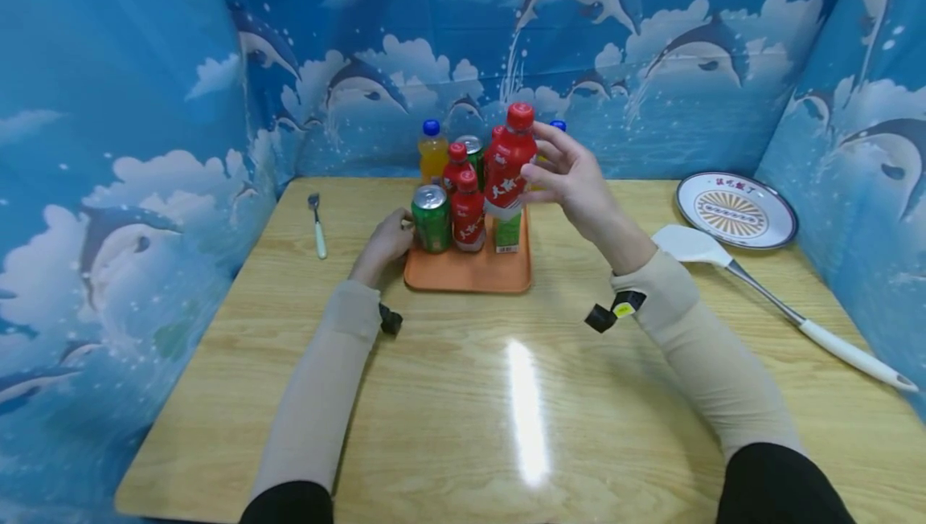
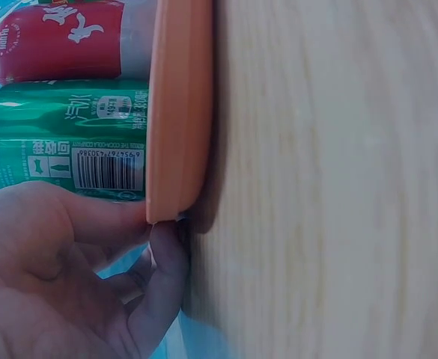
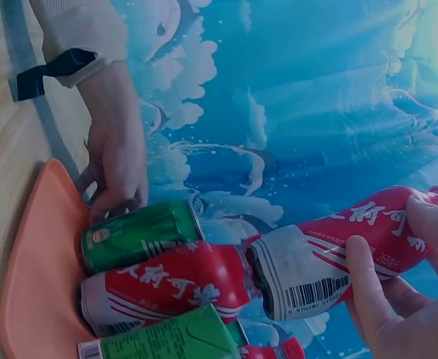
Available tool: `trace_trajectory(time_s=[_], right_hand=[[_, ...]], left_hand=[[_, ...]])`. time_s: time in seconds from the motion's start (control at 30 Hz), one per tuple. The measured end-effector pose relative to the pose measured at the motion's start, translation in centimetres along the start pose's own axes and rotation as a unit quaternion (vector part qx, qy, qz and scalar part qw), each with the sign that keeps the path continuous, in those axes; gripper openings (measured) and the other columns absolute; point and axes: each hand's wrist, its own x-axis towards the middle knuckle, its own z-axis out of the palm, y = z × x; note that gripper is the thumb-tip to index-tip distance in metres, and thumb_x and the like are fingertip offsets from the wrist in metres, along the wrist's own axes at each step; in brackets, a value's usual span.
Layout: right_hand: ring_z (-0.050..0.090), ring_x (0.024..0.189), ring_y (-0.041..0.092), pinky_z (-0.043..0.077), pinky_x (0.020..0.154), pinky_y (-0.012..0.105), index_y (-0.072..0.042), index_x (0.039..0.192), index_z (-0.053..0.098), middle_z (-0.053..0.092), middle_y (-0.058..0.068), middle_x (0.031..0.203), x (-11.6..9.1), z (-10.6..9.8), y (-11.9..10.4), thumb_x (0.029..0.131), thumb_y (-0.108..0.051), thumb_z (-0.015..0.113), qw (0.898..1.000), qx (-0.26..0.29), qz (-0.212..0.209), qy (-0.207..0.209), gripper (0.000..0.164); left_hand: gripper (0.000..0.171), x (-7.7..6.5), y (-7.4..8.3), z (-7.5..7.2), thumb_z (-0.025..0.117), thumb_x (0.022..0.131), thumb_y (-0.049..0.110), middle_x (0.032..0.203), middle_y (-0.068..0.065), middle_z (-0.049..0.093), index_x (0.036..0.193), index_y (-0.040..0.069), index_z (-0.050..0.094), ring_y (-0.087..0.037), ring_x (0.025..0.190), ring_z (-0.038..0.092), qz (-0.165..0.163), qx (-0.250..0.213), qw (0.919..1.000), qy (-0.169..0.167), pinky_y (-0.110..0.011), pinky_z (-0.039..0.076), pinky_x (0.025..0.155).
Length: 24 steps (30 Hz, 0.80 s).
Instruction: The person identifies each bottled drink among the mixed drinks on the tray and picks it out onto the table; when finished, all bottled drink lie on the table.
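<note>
My right hand (image 1: 582, 186) holds a red cola bottle (image 1: 510, 161) upright by its side, raised above an orange tray (image 1: 470, 276). In the right wrist view, thumb and fingers are around the red label of this bottle (image 3: 368, 243). My left hand (image 1: 389, 239) pinches the tray's left rim (image 2: 175, 179), with the thumb above and a finger below. Standing on the tray are a green soda can (image 1: 432, 223), another red bottle (image 1: 469, 217) and a green carton (image 1: 508, 236). Further back are another red bottle (image 1: 456, 162) and a second can (image 1: 472, 150), both partly hidden.
An orange drink bottle (image 1: 432, 156) with a blue cap stands at the back; another blue cap (image 1: 558, 124) shows behind my right hand. A small fork-like utensil (image 1: 318, 227) lies left. On the right are a plate (image 1: 738, 210) and a white-headed spatula (image 1: 767, 292). Dolphin-print curtains enclose the table.
</note>
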Motion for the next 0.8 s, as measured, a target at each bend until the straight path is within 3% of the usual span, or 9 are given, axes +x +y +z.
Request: trace_trajectory(time_s=[0.17,0.4,0.8], right_hand=[[0.056,0.132,0.024,0.064,0.080,0.029,-0.023,0.160,0.045,0.054,0.010,0.153,0.4,-1.6,-0.1,0.103,-0.009,0.064,1.000,0.005,-0.013,0.027,0.061],[0.053,0.132,0.020,0.064,0.078,0.028,-0.023,0.159,0.045,0.055,0.003,0.146,1.0,-4.2,0.3,0.104,-0.009,0.062,0.997,0.019,-0.012,0.077,0.060],[0.050,0.133,0.024,0.062,0.079,0.022,-0.032,0.160,0.043,0.051,0.008,0.153,1.8,-8.4,2.1,0.105,-0.011,0.061,0.986,-0.065,0.017,0.150,0.061]], left_hand=[[0.049,0.2,-0.2,0.1,0.046,0.098,0.004,0.139,-0.024,0.054,0.146,0.004,0.046,-0.030,0.102,0.056,-0.001,-0.010,0.9999,-0.003,-0.031,0.050,0.072],[0.051,0.6,-0.5,0.0,0.047,0.095,0.002,0.143,-0.025,0.053,0.146,0.004,0.046,-0.032,0.102,0.058,0.003,-0.007,1.0000,0.000,-0.031,0.051,0.069],[0.047,0.5,-0.3,-0.2,0.047,0.099,0.006,0.142,-0.024,0.052,0.147,0.006,0.045,-0.028,0.093,0.055,-0.007,-0.009,0.9999,-0.012,-0.031,0.048,0.067]])
